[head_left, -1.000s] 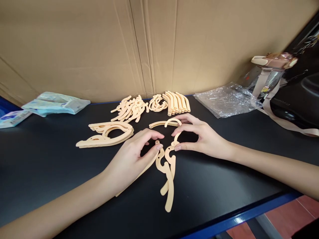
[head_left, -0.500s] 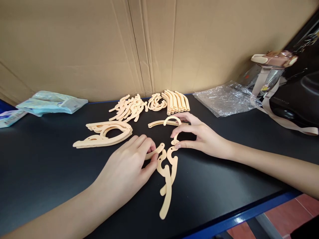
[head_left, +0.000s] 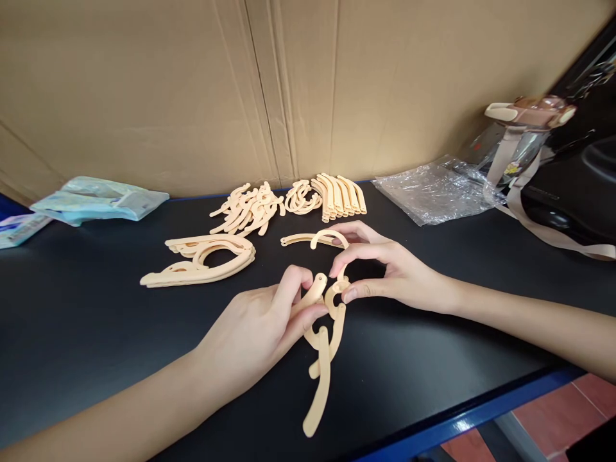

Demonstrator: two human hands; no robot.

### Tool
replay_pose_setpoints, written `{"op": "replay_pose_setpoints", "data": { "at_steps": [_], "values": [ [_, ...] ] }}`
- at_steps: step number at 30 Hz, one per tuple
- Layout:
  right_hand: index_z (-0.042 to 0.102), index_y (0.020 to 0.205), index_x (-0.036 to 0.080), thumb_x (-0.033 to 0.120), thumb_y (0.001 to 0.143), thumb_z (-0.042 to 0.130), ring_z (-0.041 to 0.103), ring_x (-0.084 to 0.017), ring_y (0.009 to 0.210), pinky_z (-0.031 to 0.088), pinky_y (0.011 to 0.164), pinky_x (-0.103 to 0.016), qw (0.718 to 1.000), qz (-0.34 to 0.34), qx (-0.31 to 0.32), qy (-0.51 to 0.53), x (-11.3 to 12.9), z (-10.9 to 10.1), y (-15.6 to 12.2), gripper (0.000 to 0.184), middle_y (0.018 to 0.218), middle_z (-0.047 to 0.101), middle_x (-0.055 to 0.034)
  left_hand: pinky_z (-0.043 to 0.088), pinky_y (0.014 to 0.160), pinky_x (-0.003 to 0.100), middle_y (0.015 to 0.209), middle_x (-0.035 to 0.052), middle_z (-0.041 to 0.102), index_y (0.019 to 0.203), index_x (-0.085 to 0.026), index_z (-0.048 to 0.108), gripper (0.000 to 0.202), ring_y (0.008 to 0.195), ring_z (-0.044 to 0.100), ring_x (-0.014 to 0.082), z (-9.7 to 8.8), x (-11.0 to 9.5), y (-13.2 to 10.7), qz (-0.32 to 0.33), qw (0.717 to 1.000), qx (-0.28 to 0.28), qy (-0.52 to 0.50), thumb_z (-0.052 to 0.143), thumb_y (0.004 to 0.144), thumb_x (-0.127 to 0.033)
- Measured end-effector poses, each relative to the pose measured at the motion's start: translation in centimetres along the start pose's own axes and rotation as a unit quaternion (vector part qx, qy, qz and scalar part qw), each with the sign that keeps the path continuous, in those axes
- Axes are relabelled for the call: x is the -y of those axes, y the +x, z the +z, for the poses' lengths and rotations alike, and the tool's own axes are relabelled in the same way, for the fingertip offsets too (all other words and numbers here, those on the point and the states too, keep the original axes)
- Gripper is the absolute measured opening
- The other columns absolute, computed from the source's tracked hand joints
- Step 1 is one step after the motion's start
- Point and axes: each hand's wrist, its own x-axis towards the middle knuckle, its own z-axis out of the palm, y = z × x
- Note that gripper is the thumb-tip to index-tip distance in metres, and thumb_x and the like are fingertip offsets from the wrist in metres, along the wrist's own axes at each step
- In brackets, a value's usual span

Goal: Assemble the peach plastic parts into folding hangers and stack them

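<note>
My left hand (head_left: 269,321) pinches a beige plastic folding-hanger arm (head_left: 314,290) between thumb and fingers, its holed end pointing up and right. My right hand (head_left: 385,266) grips a C-shaped hanger hook (head_left: 332,236), whose small round base is at the thumb tip. Below the hands, two more curved hanger pieces cross on the table; the nearer one (head_left: 317,385) points toward me, and their upper ends are partly hidden by my left hand. Behind the hook lies a slim curved bar (head_left: 301,239), partly covered by my right fingers.
Folded hangers (head_left: 206,260) lie stacked at left on the black table (head_left: 96,346). Along the back sit a heap of loose parts (head_left: 248,208), several hooks (head_left: 303,197) and a row of curved bars (head_left: 339,197). A clear bag (head_left: 423,189) and strapped bottle (head_left: 524,138) are at right, a blue packet (head_left: 101,199) at left.
My left hand has lifted and turned the hanger arm, bringing its holed end up and right, closer to the hook. My right hand has lowered the hook slightly.
</note>
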Motion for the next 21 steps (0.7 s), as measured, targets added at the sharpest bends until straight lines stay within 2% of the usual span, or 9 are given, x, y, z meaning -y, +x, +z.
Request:
{"op": "replay_pose_setpoints", "data": {
  "at_steps": [5, 14, 21],
  "values": [
    [0.07, 0.094, 0.023, 0.03, 0.08, 0.077, 0.046, -0.021, 0.129, 0.033, 0.114, -0.041, 1.0, 0.01, -0.011, 0.021, 0.42, 0.13, -0.14, 0.018, 0.129, 0.049, -0.0062, 0.036, 0.049, 0.02, 0.066, -0.0074, 0.055, 0.092, -0.024, 0.04, 0.015, 0.048, 0.053, 0.0092, -0.04, -0.28, -0.02, 0.054, 0.998, -0.01, 0.02, 0.035, 0.102, -0.034],
    [0.065, 0.095, 0.022, 0.029, 0.087, 0.069, 0.041, -0.022, 0.135, 0.033, 0.113, -0.042, 0.998, 0.021, 0.024, 0.047, 0.99, 0.16, -0.08, 0.011, 0.136, 0.049, -0.0069, 0.032, 0.047, 0.02, 0.062, -0.0096, 0.045, 0.092, -0.026, 0.034, 0.016, 0.044, 0.044, 0.0098, -0.3, -0.55, -0.08, 0.0, 0.999, 0.014, -0.03, 0.027, 0.102, -0.036],
    [0.065, 0.102, 0.023, 0.033, 0.091, 0.064, 0.04, -0.02, 0.136, 0.035, 0.111, -0.039, 0.996, 0.011, 0.06, 0.061, 1.05, 0.1, -0.22, 0.015, 0.14, 0.049, -0.0062, 0.03, 0.047, 0.021, 0.059, -0.0095, 0.043, 0.091, -0.026, 0.034, 0.019, 0.042, 0.042, 0.0108, -0.34, -0.42, -0.25, -0.005, 0.997, 0.033, -0.072, 0.027, 0.102, -0.04]
  ]
}}
